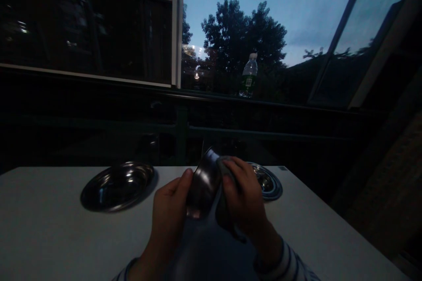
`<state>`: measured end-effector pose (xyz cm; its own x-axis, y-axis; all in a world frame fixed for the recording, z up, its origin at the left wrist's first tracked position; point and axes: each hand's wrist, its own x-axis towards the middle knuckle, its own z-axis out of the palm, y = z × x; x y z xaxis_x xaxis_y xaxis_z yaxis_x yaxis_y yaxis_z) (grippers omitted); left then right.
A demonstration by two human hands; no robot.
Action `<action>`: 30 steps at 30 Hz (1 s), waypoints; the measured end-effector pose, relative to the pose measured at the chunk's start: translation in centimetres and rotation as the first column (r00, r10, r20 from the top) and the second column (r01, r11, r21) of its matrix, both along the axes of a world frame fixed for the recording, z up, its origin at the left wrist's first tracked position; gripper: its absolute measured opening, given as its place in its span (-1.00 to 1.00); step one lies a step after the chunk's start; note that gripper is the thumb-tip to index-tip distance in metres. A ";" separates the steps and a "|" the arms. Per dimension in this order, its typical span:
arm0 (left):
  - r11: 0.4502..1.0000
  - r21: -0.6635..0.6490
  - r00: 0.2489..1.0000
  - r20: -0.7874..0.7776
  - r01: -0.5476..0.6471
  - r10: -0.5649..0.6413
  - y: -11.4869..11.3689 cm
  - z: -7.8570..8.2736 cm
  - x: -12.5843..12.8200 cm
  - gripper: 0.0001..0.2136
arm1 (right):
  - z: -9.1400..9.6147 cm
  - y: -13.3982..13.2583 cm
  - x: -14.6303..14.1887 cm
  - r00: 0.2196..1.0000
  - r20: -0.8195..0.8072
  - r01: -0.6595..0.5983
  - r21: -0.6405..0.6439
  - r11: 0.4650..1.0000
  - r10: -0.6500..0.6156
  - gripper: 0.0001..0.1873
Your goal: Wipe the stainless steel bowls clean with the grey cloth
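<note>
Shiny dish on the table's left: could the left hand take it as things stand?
Probably not: the left hand holds the metal bowl, though nothing visible blocks its way to the dish.

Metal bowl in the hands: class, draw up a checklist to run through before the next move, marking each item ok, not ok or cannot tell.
1. Left hand grips the metal bowl: ok.
2. Right hand holds the cloth against the bowl: ok.
3. Bowl set down upright: not ok; it is tilted in the hands.
4. Wide metal dish rests on the white table: ok.
5. Metal plate fully in view: not ok; the right hand covers part.
6. Bowl spotless: cannot tell; too dim.
</note>
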<state>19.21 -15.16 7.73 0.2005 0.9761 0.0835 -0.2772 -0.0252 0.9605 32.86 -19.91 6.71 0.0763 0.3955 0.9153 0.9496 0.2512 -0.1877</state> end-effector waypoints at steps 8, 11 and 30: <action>0.997 0.079 0.999 -0.042 -0.021 0.025 0.3 -0.3 -0.1 -0.62 | 0.3 0.2 0.3 0.997 0.066 -0.033 0.008 0.999 0.033 -0.72; 0.997 0.078 0.999 -0.051 -0.011 0.015 0.2 -0.3 0.1 -0.61 | 0.4 0.2 0.9 0.998 -0.056 0.001 0.002 1.000 -0.001 -0.73; 0.987 0.161 0.991 -0.133 -0.009 0.031 0.3 -1.2 0.3 -0.62 | 1.0 -0.4 0.2 0.990 0.127 -0.058 -0.091 0.994 0.069 -0.76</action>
